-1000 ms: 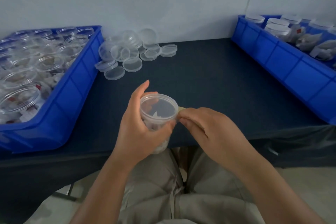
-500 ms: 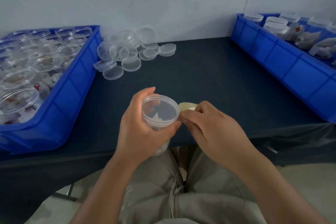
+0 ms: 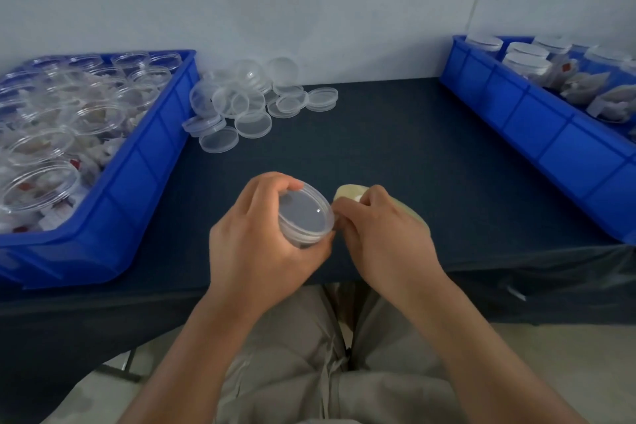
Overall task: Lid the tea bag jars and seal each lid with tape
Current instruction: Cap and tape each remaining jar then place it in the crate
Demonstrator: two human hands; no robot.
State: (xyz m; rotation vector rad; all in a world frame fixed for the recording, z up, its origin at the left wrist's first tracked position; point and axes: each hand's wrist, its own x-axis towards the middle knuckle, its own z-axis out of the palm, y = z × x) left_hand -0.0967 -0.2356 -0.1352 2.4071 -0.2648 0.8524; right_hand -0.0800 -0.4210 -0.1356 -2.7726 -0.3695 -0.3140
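The left hand (image 3: 265, 251) grips the round clear plastic jar (image 3: 304, 217), lid on, tilted toward 3 o'clock, above the near edge of the dark blue table (image 3: 395, 155). At 3 o'clock of it, the right hand (image 3: 382, 237) curls around a beige tape roll (image 3: 347, 192), fingertips at the lid rim. Loose clear plastic lids (image 3: 247, 103) lie at 11 o'clock.

- Clear jar (image 3: 301, 242), lid (image 3: 304, 213) on, tilted — well right of the near end of the left blue bin (image 3: 137, 179).
- Beige tape roll (image 3: 346, 192), mostly hidden — farther right of that bin.
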